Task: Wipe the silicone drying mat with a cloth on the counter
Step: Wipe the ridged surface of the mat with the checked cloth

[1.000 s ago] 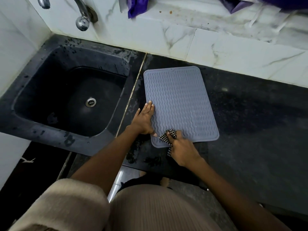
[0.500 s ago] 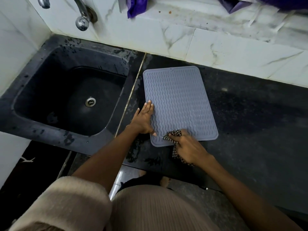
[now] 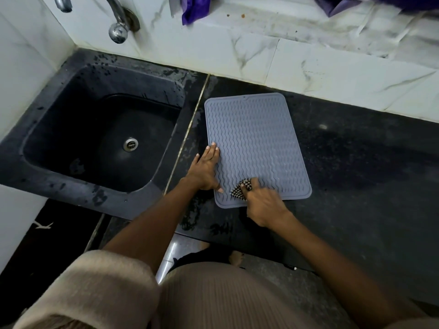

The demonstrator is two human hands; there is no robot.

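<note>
Mat [image 3: 256, 143]: flat on counter [image 3: 356, 174].
Left hand [image 3: 205, 169]: fingers straight, pressing mat's left edge.
Right hand [image 3: 262, 203]: holds cloth [image 3: 241, 189] at near edge.

A grey silicone mat [image 3: 255, 143] with wavy ridges lies flat on the black counter [image 3: 356, 174], just to the right of the black sink [image 3: 95, 138]. The left hand [image 3: 205, 169] rests flat with straight fingers along the mat's left edge. The right hand [image 3: 263, 203] grips a black-and-white checked cloth [image 3: 241, 189] and presses it on the mat's near part. Beyond the mat rises a white marble-patterned wall [image 3: 308, 67]. A chrome tap [image 3: 117, 24] stands above the sink, far left of the mat.
</note>
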